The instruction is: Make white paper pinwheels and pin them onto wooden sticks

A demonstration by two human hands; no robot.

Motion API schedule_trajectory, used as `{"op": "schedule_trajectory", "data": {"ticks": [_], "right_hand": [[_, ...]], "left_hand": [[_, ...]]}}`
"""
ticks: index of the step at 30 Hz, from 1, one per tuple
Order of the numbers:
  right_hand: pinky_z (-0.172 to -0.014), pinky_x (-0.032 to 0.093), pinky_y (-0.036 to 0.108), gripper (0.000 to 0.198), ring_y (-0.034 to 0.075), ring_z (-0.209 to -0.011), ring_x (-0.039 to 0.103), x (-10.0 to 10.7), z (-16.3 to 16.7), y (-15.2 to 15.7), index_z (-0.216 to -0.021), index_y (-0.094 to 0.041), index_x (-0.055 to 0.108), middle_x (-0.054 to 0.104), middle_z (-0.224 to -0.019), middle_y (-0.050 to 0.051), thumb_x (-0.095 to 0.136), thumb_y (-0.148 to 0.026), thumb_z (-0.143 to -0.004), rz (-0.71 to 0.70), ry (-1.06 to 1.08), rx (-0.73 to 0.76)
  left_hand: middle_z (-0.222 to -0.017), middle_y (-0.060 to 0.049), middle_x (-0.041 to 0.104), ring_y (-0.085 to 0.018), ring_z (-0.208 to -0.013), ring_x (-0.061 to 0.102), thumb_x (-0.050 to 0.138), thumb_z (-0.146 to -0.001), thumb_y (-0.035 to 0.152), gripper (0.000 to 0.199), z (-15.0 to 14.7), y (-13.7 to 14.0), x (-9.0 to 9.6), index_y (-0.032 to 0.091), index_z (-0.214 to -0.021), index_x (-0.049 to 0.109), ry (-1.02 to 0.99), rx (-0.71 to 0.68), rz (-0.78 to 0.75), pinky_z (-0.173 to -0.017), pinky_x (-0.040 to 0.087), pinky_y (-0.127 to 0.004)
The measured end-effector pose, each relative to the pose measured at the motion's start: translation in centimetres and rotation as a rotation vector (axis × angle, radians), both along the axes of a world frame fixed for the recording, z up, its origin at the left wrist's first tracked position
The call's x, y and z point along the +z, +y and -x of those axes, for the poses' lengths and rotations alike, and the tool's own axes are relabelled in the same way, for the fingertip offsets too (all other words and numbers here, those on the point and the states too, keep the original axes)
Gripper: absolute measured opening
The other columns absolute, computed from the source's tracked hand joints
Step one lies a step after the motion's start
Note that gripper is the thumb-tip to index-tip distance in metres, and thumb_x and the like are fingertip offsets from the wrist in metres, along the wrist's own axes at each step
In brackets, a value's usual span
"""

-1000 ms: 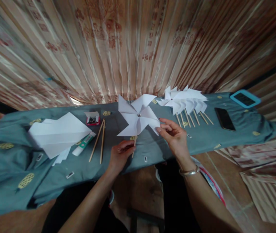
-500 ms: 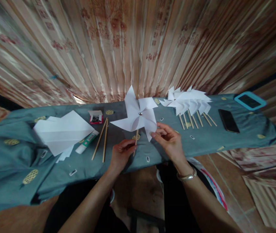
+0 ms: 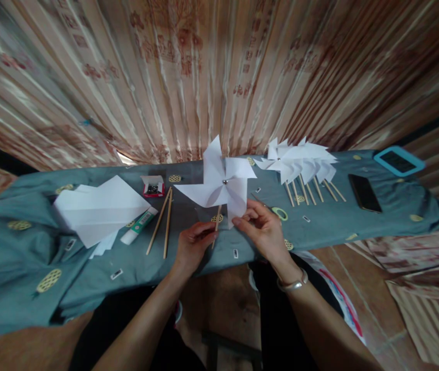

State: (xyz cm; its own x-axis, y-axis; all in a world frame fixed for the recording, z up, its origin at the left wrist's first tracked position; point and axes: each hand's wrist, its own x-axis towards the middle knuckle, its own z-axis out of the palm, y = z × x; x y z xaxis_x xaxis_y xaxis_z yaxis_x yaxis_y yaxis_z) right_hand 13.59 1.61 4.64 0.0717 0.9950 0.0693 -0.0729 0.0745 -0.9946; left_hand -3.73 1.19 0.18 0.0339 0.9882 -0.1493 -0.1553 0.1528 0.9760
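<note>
A white paper pinwheel (image 3: 225,184) with a shiny pin at its centre is held upright above the table. My left hand (image 3: 194,246) is closed, pinching the wooden stick (image 3: 218,219) below the blades. At the bottom blade, my right hand (image 3: 264,232) has its thumb and fingers closed on the paper edge. Just beyond the right hand lie scissors with a green handle (image 3: 280,213), their blades partly hidden by the fingers.
Paper sheets (image 3: 101,208), a glue stick (image 3: 139,225), two wooden sticks (image 3: 167,226) and a red box of pins (image 3: 153,187) lie left. Several overlapping pinwheels (image 3: 308,159), a phone (image 3: 364,192) and a blue-framed device (image 3: 399,160) lie right. A curtain (image 3: 188,77) hangs behind.
The pinwheel's blades have turned slightly clockwise, the top one rightward and the bottom one leftward. My right hand has moved a little left with the blade, uncovering the scissors' handle. My left hand stays put.
</note>
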Motion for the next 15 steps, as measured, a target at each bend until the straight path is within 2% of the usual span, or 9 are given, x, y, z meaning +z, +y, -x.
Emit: {"op": "schedule_trajectory", "data": {"ticks": [4, 8, 11, 15], "right_hand": [[-0.074, 0.054, 0.030, 0.036, 0.015, -0.073, 0.068, 0.5, -1.1, 0.2, -0.104, -0.027, 0.073, 0.076, -0.079, -0.002, 0.081, -0.043, -0.072, -0.017, 0.020, -0.042], [-0.074, 0.053, 0.029, 0.040, 0.016, -0.080, 0.069, 0.7, -2.5, 1.1, -0.105, -0.025, 0.073, 0.078, -0.092, 0.002, 0.073, -0.054, -0.078, 0.017, 0.111, -0.162], [-0.074, 0.054, 0.027, 0.040, 0.015, -0.088, 0.070, 0.7, -3.3, 2.1, -0.103, -0.027, 0.072, 0.077, -0.102, 0.001, 0.076, -0.054, -0.074, 0.037, 0.251, -0.223], [-0.071, 0.055, 0.022, 0.035, 0.012, -0.085, 0.071, 1.0, -4.0, 2.9, -0.096, -0.028, 0.073, 0.078, -0.094, -0.002, 0.083, -0.045, -0.068, 0.059, 0.372, -0.226]], "left_hand": [[-0.078, -0.003, 0.074, -0.016, -0.072, 0.066, 0.079, -0.061, 0.029, 0.019, 0.2, 0.1, -0.1, 0.020, -0.078, 0.080, -0.006, -0.011, 0.002, -0.070, 0.052, -0.027], [-0.080, -0.004, 0.075, -0.017, -0.075, 0.066, 0.080, -0.062, 0.030, 0.021, 0.4, -0.1, -0.1, 0.019, -0.079, 0.079, 0.008, -0.058, 0.016, -0.072, 0.053, -0.028], [-0.080, -0.004, 0.075, -0.018, -0.076, 0.067, 0.081, -0.061, 0.029, 0.021, 0.4, -0.2, 0.1, 0.019, -0.079, 0.080, 0.015, -0.108, 0.039, -0.073, 0.053, -0.029], [-0.078, -0.004, 0.075, -0.018, -0.075, 0.067, 0.080, -0.061, 0.028, 0.018, 0.4, -0.4, 0.3, 0.019, -0.077, 0.080, 0.037, -0.167, 0.046, -0.072, 0.053, -0.029]]}}
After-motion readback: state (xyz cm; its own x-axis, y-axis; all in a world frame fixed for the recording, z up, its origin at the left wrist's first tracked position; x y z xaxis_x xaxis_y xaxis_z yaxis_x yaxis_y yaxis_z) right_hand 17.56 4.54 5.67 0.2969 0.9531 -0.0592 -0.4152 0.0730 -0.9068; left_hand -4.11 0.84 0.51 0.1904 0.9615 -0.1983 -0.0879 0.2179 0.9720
